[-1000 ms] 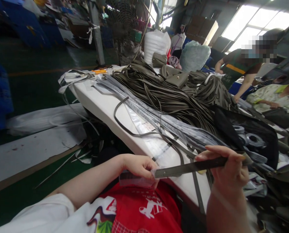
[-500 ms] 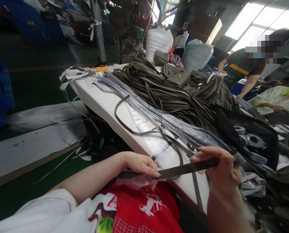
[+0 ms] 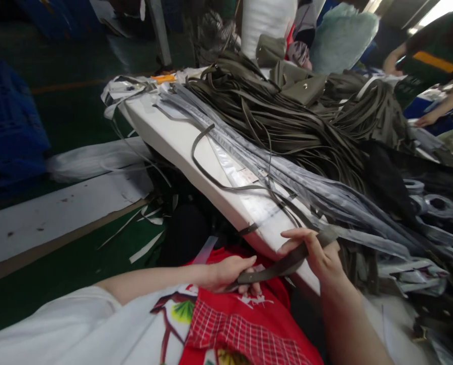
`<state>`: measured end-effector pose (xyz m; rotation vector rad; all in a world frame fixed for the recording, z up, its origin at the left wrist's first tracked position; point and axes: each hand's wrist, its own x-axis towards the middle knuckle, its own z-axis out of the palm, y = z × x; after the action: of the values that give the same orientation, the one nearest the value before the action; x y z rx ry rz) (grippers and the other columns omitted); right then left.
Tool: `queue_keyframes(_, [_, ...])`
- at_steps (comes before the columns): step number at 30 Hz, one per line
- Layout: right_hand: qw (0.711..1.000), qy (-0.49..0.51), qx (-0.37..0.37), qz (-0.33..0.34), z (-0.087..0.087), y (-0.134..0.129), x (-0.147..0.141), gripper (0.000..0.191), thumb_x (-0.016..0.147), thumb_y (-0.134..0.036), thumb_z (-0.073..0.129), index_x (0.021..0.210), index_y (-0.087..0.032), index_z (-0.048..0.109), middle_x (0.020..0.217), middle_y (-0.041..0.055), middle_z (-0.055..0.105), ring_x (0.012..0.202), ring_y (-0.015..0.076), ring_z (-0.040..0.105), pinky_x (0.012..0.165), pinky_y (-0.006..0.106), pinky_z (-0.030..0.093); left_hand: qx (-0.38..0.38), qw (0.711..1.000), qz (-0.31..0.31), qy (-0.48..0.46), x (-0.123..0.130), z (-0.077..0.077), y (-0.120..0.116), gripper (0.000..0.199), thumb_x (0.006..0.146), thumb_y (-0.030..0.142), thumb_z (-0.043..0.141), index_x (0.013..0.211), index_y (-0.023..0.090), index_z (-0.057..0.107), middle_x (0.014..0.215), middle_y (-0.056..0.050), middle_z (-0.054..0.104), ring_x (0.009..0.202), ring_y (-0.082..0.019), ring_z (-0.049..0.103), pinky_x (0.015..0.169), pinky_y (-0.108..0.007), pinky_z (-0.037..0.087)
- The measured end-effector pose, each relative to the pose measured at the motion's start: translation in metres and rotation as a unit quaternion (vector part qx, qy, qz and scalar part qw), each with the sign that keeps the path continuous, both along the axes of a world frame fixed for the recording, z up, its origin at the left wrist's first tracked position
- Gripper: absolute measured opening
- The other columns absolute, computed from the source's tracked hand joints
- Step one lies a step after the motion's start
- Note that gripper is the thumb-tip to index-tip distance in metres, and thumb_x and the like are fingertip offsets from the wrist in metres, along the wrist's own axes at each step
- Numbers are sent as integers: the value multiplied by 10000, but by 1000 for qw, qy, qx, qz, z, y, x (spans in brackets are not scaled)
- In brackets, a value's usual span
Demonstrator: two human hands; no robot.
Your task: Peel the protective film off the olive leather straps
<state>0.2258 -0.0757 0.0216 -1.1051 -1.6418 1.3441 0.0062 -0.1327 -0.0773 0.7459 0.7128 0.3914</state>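
An olive-grey strap [image 3: 279,268] bows between my two hands, in front of the red apron [image 3: 226,314]. Its near end is pinched in my left hand [image 3: 234,274], thumb on top and fingers curled underneath. My right hand [image 3: 321,251] grips the strap farther along, with its index finger stretched out to the left. Clear plastic film [image 3: 205,249] sticks out behind my left wrist. Past my right hand, a narrow strap [image 3: 219,186] curves loosely over the white tabletop [image 3: 173,137].
Long plastic-sleeved strips [image 3: 287,172] lie along the table beside a big heap of olive straps [image 3: 279,116]. Clear tape rolls [image 3: 441,205] rest on black fabric at right. A co-worker's arm [image 3: 445,101] reaches in at far right. Blue crates [image 3: 13,126] stand at left.
The strap was stretched straight and now sags in a curve, with my hands closer together. The plastic film that hung around my left hand now shows behind the wrist. The view has tilted downward.
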Motion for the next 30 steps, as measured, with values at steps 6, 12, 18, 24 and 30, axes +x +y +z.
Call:
queue_keyframes(6, [995, 57, 10, -85, 2, 5, 4, 494, 976, -555, 453, 948, -142, 722, 487, 20, 582, 480, 191, 611, 449, 283, 518, 74, 994, -82, -7, 1, -15, -3, 643, 880, 704, 460, 716, 168, 775, 441, 10, 534, 469, -110, 463, 525, -231, 383])
queue_keyframes(12, [980, -146, -99, 90, -13, 22, -40, 443, 924, -558, 554, 983, -160, 739, 493, -21, 547, 452, 151, 530, 460, 258, 461, 96, 993, -71, -14, 5, -30, -21, 667, 804, 782, 497, 798, 171, 765, 672, -27, 682, 640, -144, 591, 596, -234, 451])
queue_keyframes(18, [985, -148, -65, 52, -19, 32, -56, 498, 942, -588, 499, 997, -149, 727, 522, -16, 535, 469, 142, 498, 450, 240, 405, 40, 998, -10, -51, -13, -21, -12, 641, 800, 758, 537, 736, 162, 764, 651, -24, 676, 596, -124, 560, 570, -215, 427])
queue_keyframes(24, [991, -131, -10, -3, -18, 44, -40, 521, 958, -605, 420, 1078, -185, 705, 813, 78, 698, 667, 191, 617, 551, 267, 519, 129, 991, 8, -26, -32, -10, 1, 714, 786, 808, 486, 736, 149, 756, 584, -9, 628, 510, -95, 477, 509, -205, 365])
queue_keyframes(30, [945, -281, -54, 159, -21, 37, -37, 461, 893, -605, 530, 714, -228, 725, 608, 43, 664, 503, 198, 603, 477, 277, 517, 354, 906, 197, 125, -65, -9, 28, 618, 980, 557, 384, 649, 142, 702, 614, -44, 580, 599, -123, 518, 581, -240, 368])
